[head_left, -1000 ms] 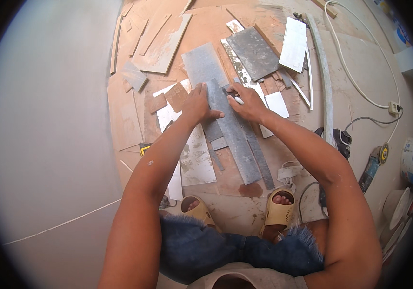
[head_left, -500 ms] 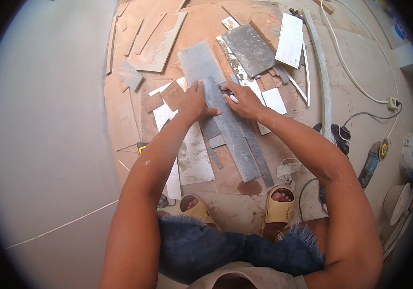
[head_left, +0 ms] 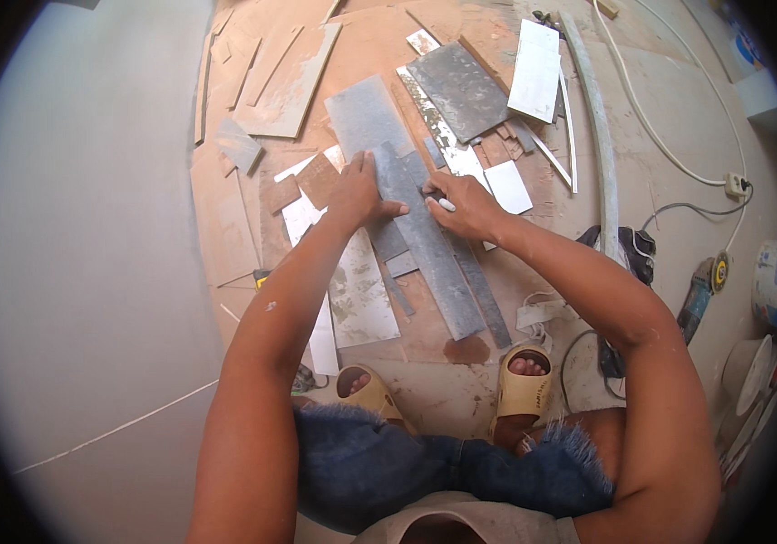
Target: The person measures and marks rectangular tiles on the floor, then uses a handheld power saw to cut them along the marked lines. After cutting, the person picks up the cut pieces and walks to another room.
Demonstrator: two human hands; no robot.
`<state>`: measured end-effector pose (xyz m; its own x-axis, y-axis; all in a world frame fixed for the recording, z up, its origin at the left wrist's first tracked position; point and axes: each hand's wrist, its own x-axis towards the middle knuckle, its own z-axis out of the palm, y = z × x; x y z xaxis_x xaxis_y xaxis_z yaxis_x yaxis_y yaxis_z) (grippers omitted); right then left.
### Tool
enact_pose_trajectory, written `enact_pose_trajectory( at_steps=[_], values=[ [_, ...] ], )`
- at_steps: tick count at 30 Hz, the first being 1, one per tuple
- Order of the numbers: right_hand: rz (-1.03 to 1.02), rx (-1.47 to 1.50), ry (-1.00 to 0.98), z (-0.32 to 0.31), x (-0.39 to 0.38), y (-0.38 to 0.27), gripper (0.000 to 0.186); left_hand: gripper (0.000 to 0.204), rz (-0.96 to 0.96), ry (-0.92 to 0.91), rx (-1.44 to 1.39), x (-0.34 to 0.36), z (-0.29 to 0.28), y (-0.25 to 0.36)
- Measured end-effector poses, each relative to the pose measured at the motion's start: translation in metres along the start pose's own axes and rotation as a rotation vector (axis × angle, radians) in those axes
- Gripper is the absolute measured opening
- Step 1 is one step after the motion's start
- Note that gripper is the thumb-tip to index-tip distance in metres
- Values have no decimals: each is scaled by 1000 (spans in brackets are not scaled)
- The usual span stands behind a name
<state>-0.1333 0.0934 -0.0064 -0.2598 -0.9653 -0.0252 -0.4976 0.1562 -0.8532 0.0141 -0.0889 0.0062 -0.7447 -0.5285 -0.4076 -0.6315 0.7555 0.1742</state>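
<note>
My left hand (head_left: 361, 192) is open, pressing with spread fingers and thumb on a long grey tile strip (head_left: 438, 272). My right hand (head_left: 452, 204) is closed on a slim white marker-like object (head_left: 446, 205) at the right edge of this strip; its tip is hard to make out. Beneath and beside the strip lie a lighter grey tile (head_left: 361, 109), a narrow dark grey piece (head_left: 486, 308) and a stained white tile (head_left: 361, 299). A small brown square piece (head_left: 316, 177) lies left of my left hand.
Tile offcuts (head_left: 284, 77) and a dark tile (head_left: 456, 91) surround the work. At right are a long grey bar (head_left: 599, 127), a white cable with socket block (head_left: 736, 186), an angle grinder (head_left: 701, 292) and a bucket (head_left: 772, 281). My sandalled feet (head_left: 523, 385) are below.
My right hand with the white object has moved slightly toward me along the strip's edge. My left hand stays on the strip. The whole scene has shifted slightly in view.
</note>
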Motion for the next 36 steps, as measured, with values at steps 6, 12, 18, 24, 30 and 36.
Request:
enact_pose_trajectory(
  at_steps=[6, 12, 18, 24, 30, 36],
  values=[
    [27, 44, 17, -3, -3, -1, 25, 135, -4, -14, 4, 1, -1, 2],
    [184, -4, 184, -37, -15, -6, 31, 132, -56, -59, 11, -2, -7, 5],
    [439, -403, -147, -63, -68, 61, 36, 115, 43, 58, 35, -15, 6, -9],
    [294, -508, 11, -25, -104, 32, 49, 78, -164, 39, -136, -48, 8, -19],
    [302, -543, -353, 29, -92, -44, 88, 43, -131, -221, -233, -74, 54, -40],
    [222, -578, -357, 54, -85, -42, 109, 51, 7, -413, -261, -96, 60, -28]
  ],
)
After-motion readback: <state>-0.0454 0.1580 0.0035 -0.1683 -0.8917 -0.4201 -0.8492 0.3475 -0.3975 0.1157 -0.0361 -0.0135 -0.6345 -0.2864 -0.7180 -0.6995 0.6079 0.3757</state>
